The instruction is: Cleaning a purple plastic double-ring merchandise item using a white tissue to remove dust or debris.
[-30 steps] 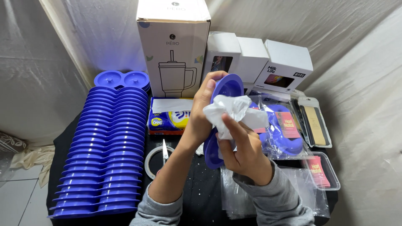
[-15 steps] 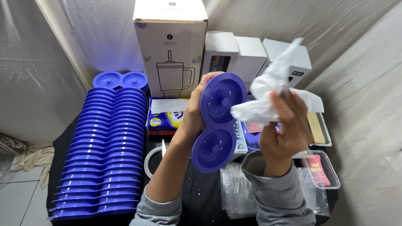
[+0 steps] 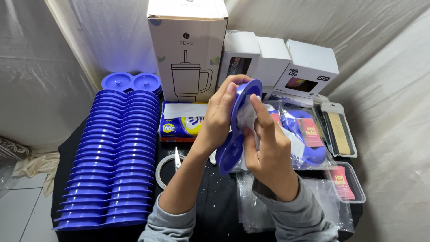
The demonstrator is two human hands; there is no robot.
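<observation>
My left hand [image 3: 221, 114] grips a blue double-cup plastic tray [image 3: 234, 148] by its upper end and holds it upright, edge toward me, over the black table. My right hand [image 3: 266, 150] presses a crumpled white tissue [image 3: 246, 117] into the tray's upper cup. Most of the tissue is hidden between my fingers and the tray.
A long stack of the same blue trays [image 3: 112, 157] fills the left side. A tape roll [image 3: 166, 170] and scissors lie beside it. A tissue pack [image 3: 181, 122], a tall white box [image 3: 187, 49], smaller white boxes [image 3: 309, 67] and bagged blue items [image 3: 309, 139] stand behind. Clear bags [image 3: 286, 201] lie at the front right.
My right hand came back down from the raised position and pushed the tissue into the tray. My left hand turned the tray from face-on to edge-on.
</observation>
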